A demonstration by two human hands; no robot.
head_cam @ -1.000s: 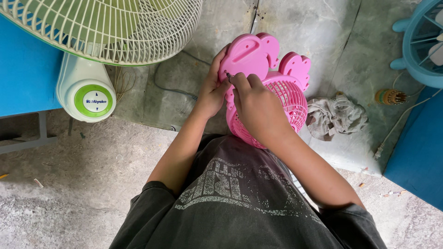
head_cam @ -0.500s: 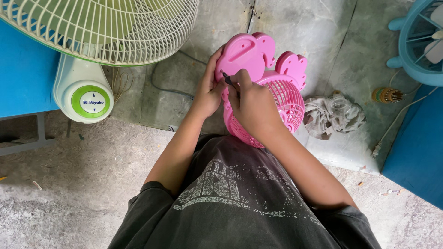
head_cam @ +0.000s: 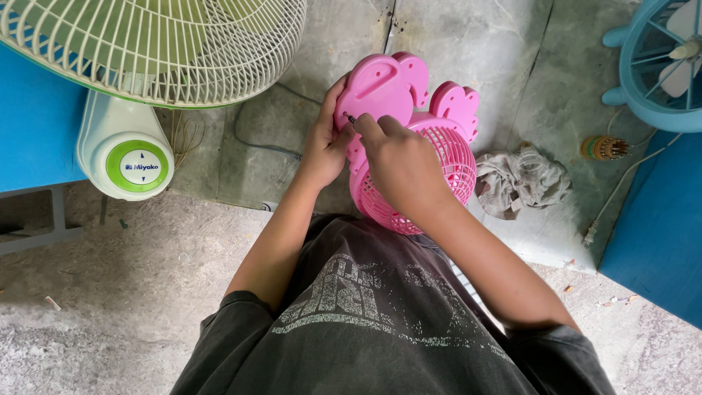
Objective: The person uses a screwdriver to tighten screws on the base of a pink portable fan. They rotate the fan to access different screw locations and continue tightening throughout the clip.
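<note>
The pink fan (head_cam: pixel 409 139) rests on the person's lap, base up; the left hand (head_cam: pixel 324 143) grips its base edge; the right hand (head_cam: pixel 398 164) pinches a small dark tool (head_cam: pixel 352 118) against it; a grey rag (head_cam: pixel 521 181) lies just right; its cage's contents are hidden.

Likely a fan repair workshop: fans (head_cam: pixel 146 44) crowd a bare concrete floor (head_cam: pixel 110 307).

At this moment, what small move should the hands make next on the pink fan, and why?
Probably keep the left hand bracing the small pink plastic fan's flat base while the right hand turns the thin dark tool tip in place: the tip already meets the base, and the fan sits propped on the lap.
</note>
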